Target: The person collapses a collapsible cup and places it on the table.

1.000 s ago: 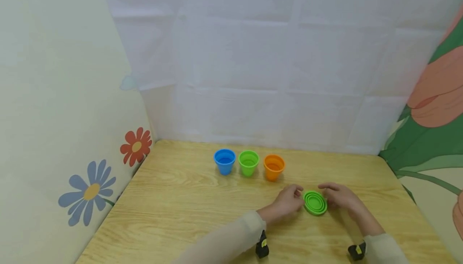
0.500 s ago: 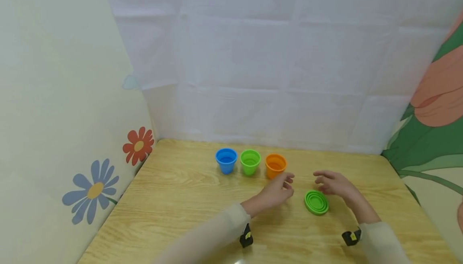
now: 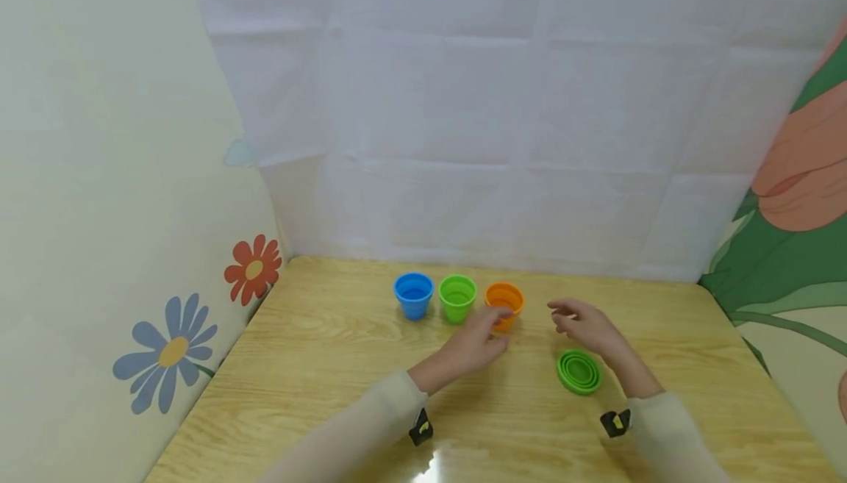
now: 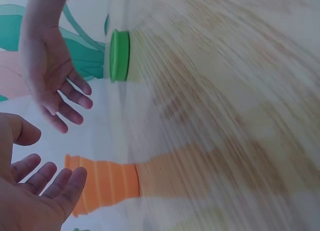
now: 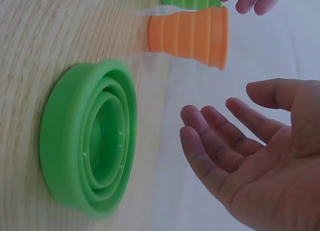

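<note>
In the head view my left hand (image 3: 471, 343) hovers just in front of the orange collapsible cup (image 3: 503, 296), its fingers loosely bent and overlapping the cup's front. My right hand (image 3: 587, 328) is in the air to the right of that cup, fingers relaxed, holding nothing. Below it a green collapsible cup (image 3: 579, 372) lies folded flat into rings on the table. The right wrist view shows this flattened green cup (image 5: 55, 141) close by, and the upright orange cup (image 5: 187, 36) farther off. Both palms face each other in the left wrist view, with the orange cup (image 4: 107, 183) beside the left fingers.
A blue cup (image 3: 413, 296) and a second, expanded green cup (image 3: 457, 299) stand in a row left of the orange one. The wooden table (image 3: 317, 351) ends at a white cloth (image 3: 437, 137) behind, with flower-painted walls at both sides.
Both hands have left the flattened green cup's sides. They have moved left and away from me, the left hand reaching the front of the orange cup. The cups have stayed where they were.
</note>
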{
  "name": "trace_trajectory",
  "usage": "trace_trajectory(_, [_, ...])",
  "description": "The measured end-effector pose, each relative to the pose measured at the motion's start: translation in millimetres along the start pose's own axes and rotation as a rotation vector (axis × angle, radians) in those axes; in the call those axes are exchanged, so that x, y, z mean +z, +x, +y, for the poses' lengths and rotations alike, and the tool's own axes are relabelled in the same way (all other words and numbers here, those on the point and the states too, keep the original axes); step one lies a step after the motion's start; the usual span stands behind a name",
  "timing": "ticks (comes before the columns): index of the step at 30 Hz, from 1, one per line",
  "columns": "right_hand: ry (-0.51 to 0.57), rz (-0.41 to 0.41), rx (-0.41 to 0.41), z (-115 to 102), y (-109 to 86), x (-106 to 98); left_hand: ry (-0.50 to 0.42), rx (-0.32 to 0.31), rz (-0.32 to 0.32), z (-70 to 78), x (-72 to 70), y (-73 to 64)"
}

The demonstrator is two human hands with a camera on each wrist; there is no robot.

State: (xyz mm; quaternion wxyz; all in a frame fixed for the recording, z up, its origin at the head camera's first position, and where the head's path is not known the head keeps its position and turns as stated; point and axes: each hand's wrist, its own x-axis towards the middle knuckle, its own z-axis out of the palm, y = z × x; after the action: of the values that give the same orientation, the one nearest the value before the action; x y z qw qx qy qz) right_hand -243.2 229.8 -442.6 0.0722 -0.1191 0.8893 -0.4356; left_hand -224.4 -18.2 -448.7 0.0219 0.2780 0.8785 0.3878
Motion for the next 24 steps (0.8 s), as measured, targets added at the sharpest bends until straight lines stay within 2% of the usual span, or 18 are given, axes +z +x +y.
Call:
trace_trajectory(6, [-0.107,0.133,-0.133,-6.7,6.7,11.1,0.240,0.113,0.059,-6.5,-5.9,-2.8])
trace_trajectory(12, [-0.097,0.207,-0.265,-11.0,14.6,25.7,0.407,0.179,0.106,-13.6,-5.9,3.2])
trace_trajectory(15, [-0.082,0.219,-0.312,-11.6,19.5,32.7,0.485,0.178,0.131,-18.4,-4.0,7.4])
trace_trajectory(18, [-0.091,0.211,-0.340,-10.8,24.1,38.6,0.525,0.146,0.136,-21.6,-2.2,11.0])
trace_trajectory(24, [-0.143,0.192,-0.382,-11.2,32.2,47.3,0.604,0.082,0.109,-20.4,4.1,20.4])
